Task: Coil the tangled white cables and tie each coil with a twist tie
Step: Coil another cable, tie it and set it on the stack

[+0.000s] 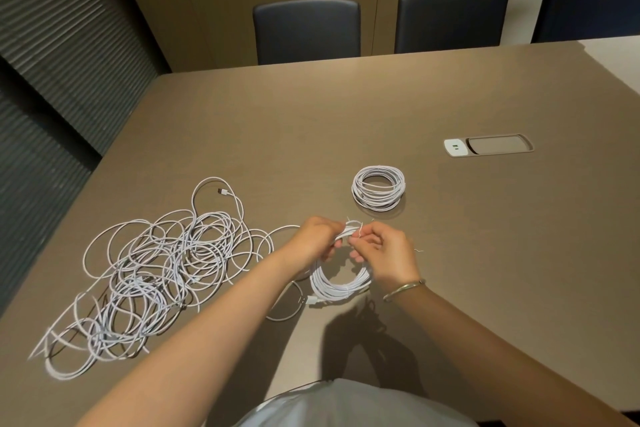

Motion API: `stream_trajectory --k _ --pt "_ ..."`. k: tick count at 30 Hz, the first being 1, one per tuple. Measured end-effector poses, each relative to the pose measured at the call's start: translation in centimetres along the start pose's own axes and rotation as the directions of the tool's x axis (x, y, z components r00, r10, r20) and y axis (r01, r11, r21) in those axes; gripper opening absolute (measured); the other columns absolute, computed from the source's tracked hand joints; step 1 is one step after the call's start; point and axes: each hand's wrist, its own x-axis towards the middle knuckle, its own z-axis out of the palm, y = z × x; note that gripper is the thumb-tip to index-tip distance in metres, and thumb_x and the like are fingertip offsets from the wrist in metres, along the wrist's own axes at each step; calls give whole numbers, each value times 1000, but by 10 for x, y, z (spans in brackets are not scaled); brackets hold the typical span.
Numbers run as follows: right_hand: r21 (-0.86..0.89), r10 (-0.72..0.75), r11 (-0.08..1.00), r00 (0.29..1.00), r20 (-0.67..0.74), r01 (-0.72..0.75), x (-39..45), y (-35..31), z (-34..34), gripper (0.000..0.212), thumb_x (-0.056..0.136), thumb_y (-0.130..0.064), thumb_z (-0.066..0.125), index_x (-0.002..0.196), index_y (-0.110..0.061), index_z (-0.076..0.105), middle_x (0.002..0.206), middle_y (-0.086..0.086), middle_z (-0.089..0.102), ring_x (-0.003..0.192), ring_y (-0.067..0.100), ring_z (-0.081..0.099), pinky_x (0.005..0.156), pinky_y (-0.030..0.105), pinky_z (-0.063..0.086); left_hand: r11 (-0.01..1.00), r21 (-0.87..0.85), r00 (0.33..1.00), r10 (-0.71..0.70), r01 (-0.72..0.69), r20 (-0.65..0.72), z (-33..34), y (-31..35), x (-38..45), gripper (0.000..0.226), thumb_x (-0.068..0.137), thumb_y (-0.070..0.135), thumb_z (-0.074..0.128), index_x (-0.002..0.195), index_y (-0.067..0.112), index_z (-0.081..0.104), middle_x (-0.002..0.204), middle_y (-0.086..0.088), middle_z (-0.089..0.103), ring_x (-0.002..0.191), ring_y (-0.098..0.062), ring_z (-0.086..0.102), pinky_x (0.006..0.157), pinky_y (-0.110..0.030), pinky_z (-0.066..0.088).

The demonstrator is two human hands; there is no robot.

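Note:
A white cable coil [337, 286] hangs tilted above the brown table [346, 121], held at its top by both hands. My left hand [317, 236] grips the coil's upper strands. My right hand [386, 255] pinches a thin white twist tie [358, 230] at the same spot on the coil. A finished coil [378, 188] lies flat on the table beyond my hands. A big tangle of white cables [156, 263] spreads over the table to the left, with a USB plug [222, 191] at its far end.
A loose twist tie [418, 250] lies on the table just right of my right hand. A recessed socket panel [489, 146] sits at the right. Three dark chairs [306, 31] stand along the far edge. A slatted wall is on the left.

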Motion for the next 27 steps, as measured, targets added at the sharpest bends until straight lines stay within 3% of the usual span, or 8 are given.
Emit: stream_trajectory --k 4,7,9,11,14,17,21,27 --pt "-321 -282 907 959 19 273 1 -2 -9 12 79 -13 76 74 -21 69 64 -7 59 58 2 52 59 10 39 992 -129 999 -1 5 34 1 2 -1 29 98 6 48 70 6 52 52 -3 45 37 -10 29 42 -19 20" --pt "-340 -390 853 917 88 396 5 -6 -13 8 74 -13 81 75 -13 73 83 -7 53 71 4 51 65 7 37 994 -111 999 23 -19 36 0 3 -4 18 96 4 50 81 0 58 50 -4 48 36 -9 30 41 -19 22" --pt "-304 -389 860 912 128 410 8 -12 -17 13 70 -14 84 72 -14 71 90 -8 56 80 -1 54 74 9 39 996 -89 999 34 -32 29 -1 4 -7 18 94 -1 51 80 -2 63 50 -4 52 36 -8 31 40 -17 25" --pt "-294 -360 869 916 178 398 12 -18 -23 18 68 -13 84 70 -22 69 92 -8 64 91 4 60 86 20 45 996 -76 998 42 -39 39 -1 5 -10 19 91 -4 54 78 -2 67 52 -5 58 36 -8 30 40 -17 26" --pt "-270 -275 899 924 267 346 19 -25 -32 18 71 -9 82 70 -23 70 84 -3 71 84 13 66 85 32 50 998 -48 995 38 -34 89 -2 7 -14 22 92 -4 55 74 0 67 49 -1 60 38 -8 28 42 -18 25" --pt "-234 -190 933 926 325 274 24 -31 -37 10 75 -6 79 75 -14 72 77 -2 69 71 5 62 73 24 51 999 -22 990 43 -41 131 -2 11 -17 17 93 1 57 82 -2 68 54 -3 64 39 -8 28 42 -18 26" --pt "-181 -160 956 928 338 231 24 -35 -39 12 77 -6 77 76 -17 71 72 -3 68 66 2 57 67 16 47 1000 -9 984 -6 8 177 -2 20 -22 17 90 -5 49 85 -7 65 40 3 52 41 -10 25 45 -22 21" --pt "-133 -108 978 940 322 158 23 -39 -36 9 77 -2 76 77 -10 70 60 -8 64 51 -4 52 57 9 42 956 251 975 104 -153 197 -4 17 -22 21 84 15 77 98 -1 75 41 14 45 38 -2 28 42 -14 24"
